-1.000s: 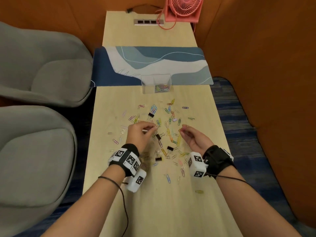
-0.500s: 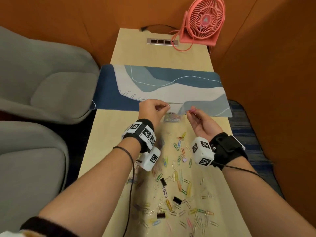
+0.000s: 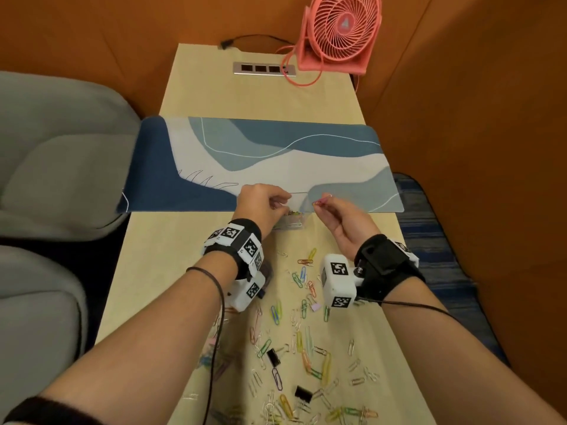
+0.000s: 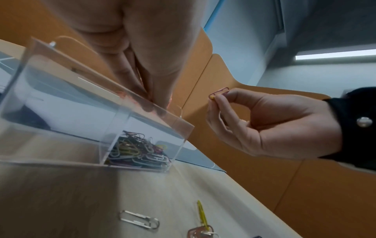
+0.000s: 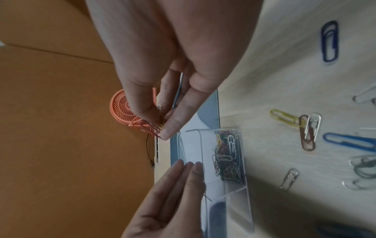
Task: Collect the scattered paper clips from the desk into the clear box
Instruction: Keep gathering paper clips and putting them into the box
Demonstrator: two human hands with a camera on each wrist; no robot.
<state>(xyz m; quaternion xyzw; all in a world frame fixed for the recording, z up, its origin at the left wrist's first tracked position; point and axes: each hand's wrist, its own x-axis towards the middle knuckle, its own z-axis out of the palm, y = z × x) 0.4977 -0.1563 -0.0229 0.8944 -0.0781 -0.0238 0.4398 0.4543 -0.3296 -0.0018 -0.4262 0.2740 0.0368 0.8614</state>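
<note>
The clear box [image 3: 287, 223] sits under my fingertips with a small heap of paper clips [image 4: 138, 149] inside; far more lie behind my wrists on the desk [image 3: 171, 271]. My right hand [image 3: 343, 222] pinches a red clip [image 3: 322, 200] beside its rim. My left hand [image 3: 260, 207], fingers straight in the right wrist view, hovers over the opening; whether it holds anything, I can't tell.

The left hand [image 3: 260, 207] is covering most of the clear box [image 3: 296, 223] from the head view, and whether its fingertips [image 5: 188, 167] are pinching anything is staying unclear. The scattered paper clips [image 3: 306, 357] are running off the bottom edge, blurring there. Beside the right hand [image 4: 264, 125], the clips in its fingers [image 5: 150, 127] are smearing together, uncountable.
</note>
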